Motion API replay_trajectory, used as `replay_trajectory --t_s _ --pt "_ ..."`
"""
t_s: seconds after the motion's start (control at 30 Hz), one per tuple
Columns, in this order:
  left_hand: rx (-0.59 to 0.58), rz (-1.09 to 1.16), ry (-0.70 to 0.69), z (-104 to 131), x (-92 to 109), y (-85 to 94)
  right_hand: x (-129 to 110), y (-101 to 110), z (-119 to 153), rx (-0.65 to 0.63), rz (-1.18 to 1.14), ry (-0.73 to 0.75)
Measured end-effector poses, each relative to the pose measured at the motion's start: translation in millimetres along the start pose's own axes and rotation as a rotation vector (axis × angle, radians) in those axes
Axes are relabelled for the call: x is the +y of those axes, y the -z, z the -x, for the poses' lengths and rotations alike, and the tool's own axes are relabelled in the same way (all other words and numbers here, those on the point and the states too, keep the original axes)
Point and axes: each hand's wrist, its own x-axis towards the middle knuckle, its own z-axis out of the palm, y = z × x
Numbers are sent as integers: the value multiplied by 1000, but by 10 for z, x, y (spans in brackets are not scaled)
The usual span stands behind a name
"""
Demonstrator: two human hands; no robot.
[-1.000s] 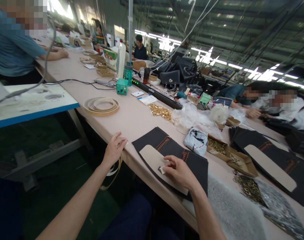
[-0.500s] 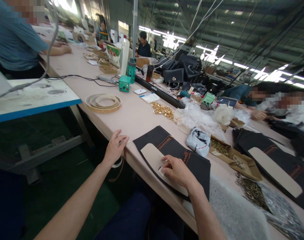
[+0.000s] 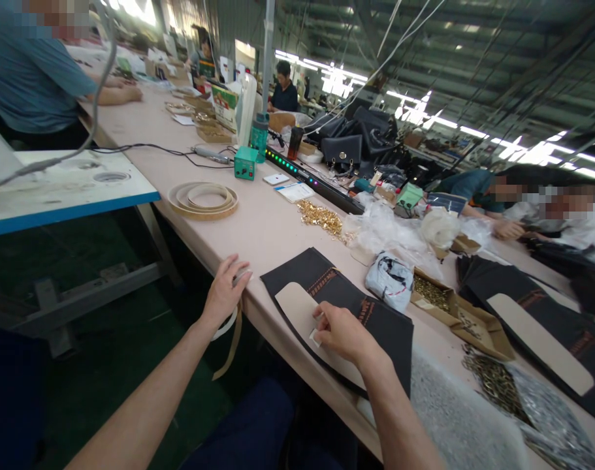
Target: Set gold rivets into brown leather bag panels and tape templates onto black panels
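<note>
- Right hand (image 3: 345, 331) pinches a small pale piece (image 3: 314, 336) over the beige panel (image 3: 295, 305), likely to steady it.
- Left hand (image 3: 223, 292) (can't tell its grip) curls by the table (image 3: 272, 228).

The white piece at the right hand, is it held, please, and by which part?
The right hand has fingertips at the edge of the white piece; whether they grip it cannot be told.

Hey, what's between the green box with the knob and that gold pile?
In the head view, a small white slab and a blue-and-white sheet lie there.
</note>
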Motion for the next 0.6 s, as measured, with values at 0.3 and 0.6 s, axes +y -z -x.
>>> replay_trajectory --t_s 0.3,0.6 --pt "3 -62 37 -16 41 39 354 9 -77 10 -58 23" --pt "94 -293 -20 25 190 170 468 -150 284 134 -156 129"
